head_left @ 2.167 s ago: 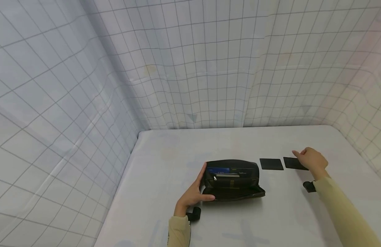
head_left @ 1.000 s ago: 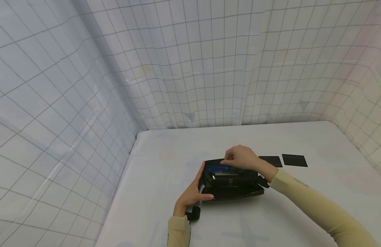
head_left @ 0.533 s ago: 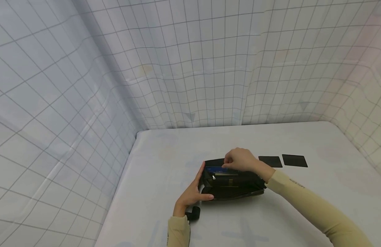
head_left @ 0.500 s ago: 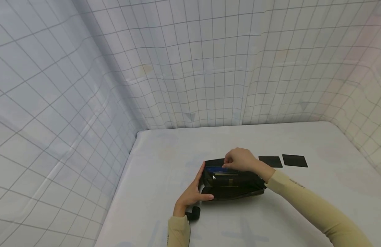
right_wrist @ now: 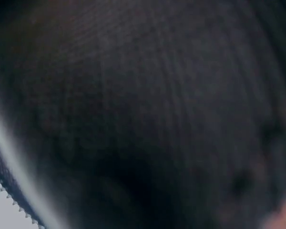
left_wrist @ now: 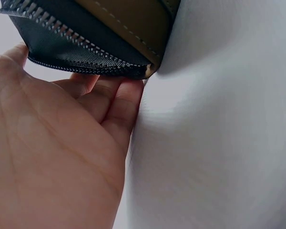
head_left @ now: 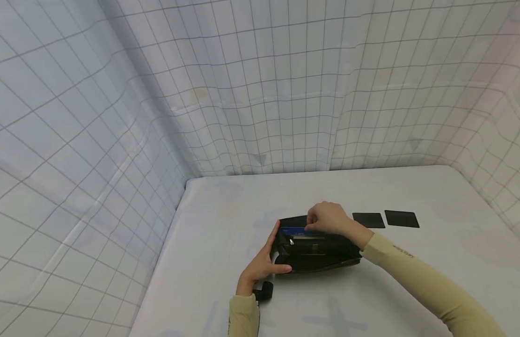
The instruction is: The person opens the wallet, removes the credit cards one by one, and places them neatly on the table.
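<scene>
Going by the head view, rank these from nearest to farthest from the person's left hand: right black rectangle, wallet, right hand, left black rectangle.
1. Wallet: its left end touches the left hand.
2. Right hand: over the wallet's far side, right of centre.
3. Left black rectangle: on the table, right of the wallet.
4. Right black rectangle: farther right.

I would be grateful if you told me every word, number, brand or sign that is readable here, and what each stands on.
None can be read.
Blue card in the black wallet: pale characters, too small to read.
Right sleeve: dark print, too small to read.
Left sleeve: dark marks at its edge, too small to read.
</scene>
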Available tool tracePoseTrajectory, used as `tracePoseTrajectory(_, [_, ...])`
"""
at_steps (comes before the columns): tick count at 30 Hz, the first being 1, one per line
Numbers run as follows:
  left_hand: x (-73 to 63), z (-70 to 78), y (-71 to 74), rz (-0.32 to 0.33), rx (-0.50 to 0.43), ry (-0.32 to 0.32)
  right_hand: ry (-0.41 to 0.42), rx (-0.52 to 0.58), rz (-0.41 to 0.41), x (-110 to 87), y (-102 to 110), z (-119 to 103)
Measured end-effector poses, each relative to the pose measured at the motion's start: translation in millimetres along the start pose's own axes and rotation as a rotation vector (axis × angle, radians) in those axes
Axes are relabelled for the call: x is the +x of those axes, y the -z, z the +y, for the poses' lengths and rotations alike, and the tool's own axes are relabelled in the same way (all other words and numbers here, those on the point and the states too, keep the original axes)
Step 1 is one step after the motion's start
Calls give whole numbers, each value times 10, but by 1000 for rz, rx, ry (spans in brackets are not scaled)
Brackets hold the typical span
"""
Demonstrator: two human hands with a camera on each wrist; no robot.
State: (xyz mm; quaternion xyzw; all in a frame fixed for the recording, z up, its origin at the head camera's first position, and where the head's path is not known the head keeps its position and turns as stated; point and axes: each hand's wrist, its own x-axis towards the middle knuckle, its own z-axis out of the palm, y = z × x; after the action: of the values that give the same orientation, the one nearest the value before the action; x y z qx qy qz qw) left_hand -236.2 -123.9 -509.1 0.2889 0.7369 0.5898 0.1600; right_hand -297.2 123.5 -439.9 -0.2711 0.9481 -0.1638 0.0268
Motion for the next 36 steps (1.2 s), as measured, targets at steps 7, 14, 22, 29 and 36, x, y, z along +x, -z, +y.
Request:
tracePoseTrajectory(7, [-15,7,0,4,0,18,-2,-25,29,3,-41,-20])
tracePoseTrajectory(14, [-19,1,4,-1,21,16,-20,-54,57,11,-104,-34])
tracePoseTrajectory(22, [-11,7,9,-4,16,10,-24,-149,90,33,-152,-94])
tracePoseTrajectory(29, [-2,-3,11,-4,14,6,-14,-171,89,40,-165,-100])
tracePoseTrajectory(36, [-5,-9,4,-4,28,-7,4,-174,89,33,-153,-107])
